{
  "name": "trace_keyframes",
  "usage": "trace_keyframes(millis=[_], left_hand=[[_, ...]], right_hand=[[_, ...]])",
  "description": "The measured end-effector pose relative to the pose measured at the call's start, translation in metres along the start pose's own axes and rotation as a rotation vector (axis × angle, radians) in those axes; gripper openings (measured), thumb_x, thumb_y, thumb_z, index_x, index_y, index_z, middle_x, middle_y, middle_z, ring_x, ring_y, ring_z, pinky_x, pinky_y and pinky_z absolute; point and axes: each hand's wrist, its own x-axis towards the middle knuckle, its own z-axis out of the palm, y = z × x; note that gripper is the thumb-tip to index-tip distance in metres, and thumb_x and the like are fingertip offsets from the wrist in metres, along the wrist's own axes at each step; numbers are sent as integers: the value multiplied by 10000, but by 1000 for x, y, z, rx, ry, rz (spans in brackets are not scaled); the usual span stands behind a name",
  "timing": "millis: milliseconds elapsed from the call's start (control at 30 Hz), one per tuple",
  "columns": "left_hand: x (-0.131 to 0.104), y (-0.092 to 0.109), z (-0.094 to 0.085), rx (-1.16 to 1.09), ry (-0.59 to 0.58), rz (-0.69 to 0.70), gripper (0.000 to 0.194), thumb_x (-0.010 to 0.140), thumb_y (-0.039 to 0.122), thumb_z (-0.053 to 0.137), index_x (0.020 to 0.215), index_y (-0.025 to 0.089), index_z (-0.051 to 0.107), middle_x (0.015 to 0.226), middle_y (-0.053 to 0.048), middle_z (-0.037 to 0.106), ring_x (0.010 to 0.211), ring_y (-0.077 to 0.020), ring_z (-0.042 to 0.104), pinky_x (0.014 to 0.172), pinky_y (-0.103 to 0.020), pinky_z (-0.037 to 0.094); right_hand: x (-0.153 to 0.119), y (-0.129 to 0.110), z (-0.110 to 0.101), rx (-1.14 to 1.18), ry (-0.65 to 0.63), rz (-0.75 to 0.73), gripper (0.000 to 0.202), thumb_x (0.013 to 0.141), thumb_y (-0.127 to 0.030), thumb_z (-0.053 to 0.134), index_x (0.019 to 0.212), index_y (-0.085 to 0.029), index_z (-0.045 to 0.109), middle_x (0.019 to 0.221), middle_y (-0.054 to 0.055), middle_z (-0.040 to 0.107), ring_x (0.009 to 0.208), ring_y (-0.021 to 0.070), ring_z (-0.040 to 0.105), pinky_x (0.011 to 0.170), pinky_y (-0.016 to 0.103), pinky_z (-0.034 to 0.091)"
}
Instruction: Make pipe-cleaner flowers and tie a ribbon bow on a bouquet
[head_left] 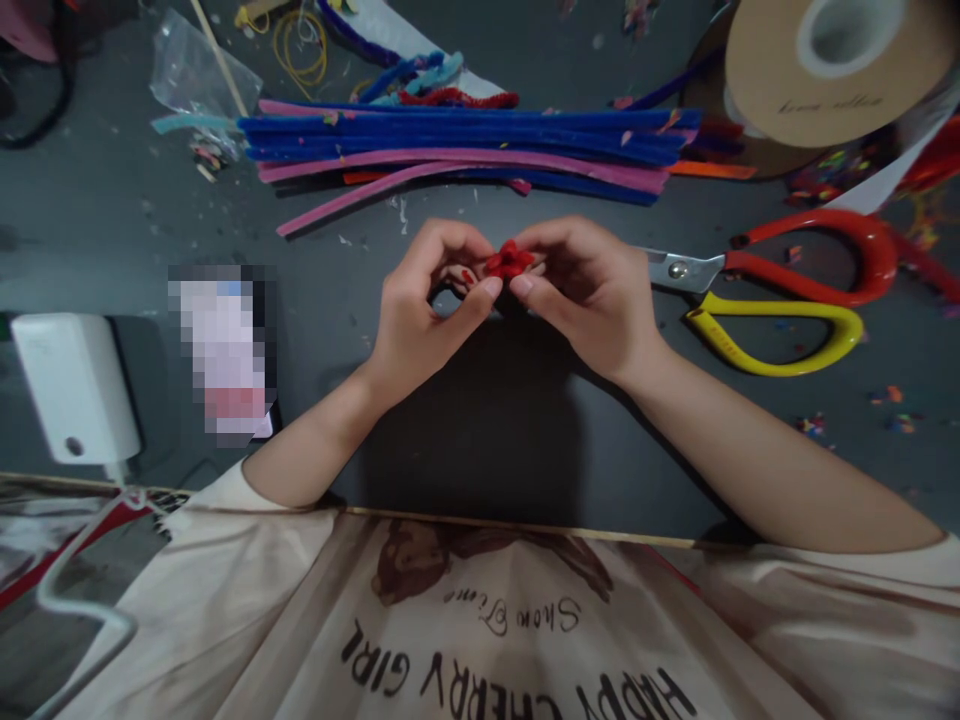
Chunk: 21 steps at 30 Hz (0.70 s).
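Between my two hands is a small red fuzzy piece, bent into a flower-like shape, seemingly of pipe cleaner. My left hand pinches it from the left with thumb and fingers. From the other side my right hand grips it, the thumb tip close to the left thumb. Both hands are held over the dark table. Beyond them lies a bundle of blue and pink pipe cleaners. The fingertips behind the red piece are partly hidden.
Scissors with red and yellow handles lie right of my right hand. A ribbon spool stands at the back right. At left are a blurred-out phone and a white power bank with a cable. Colourful scraps are scattered about.
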Motion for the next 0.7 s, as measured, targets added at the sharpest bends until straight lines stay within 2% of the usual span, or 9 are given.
trace_keyframes(millis=[267,400,500,700], left_hand=[[0,2,1,10,13,-54,243,839,457,566,887,225,513,776,26,571,657,-45,587,603,-196,510],[0,6,-1,24,-50,-76,264,868,461,513,784,210,513,708,30,540,587,-38,524,577,-203,478],[-1,8,-2,27,-100,-69,274,887,444,482,751,207,508,681,29,531,581,-45,512,567,-210,456],[0,6,-1,71,-94,-57,230,911,356,448,748,202,502,649,32,522,568,-47,490,566,-211,413]], right_hand=[[1,0,0,-13,-2,45,343,794,-528,612,981,-245,560,829,-5,616,709,95,564,651,257,503],[2,0,-1,0,2,39,337,793,-519,618,987,-255,541,843,-7,609,689,95,560,621,256,499],[2,0,-1,8,5,32,319,792,-507,623,976,-260,537,869,-4,606,699,100,563,619,259,497],[1,-4,0,18,-8,34,321,797,-513,617,954,-247,531,824,-14,610,686,92,577,614,250,489]])
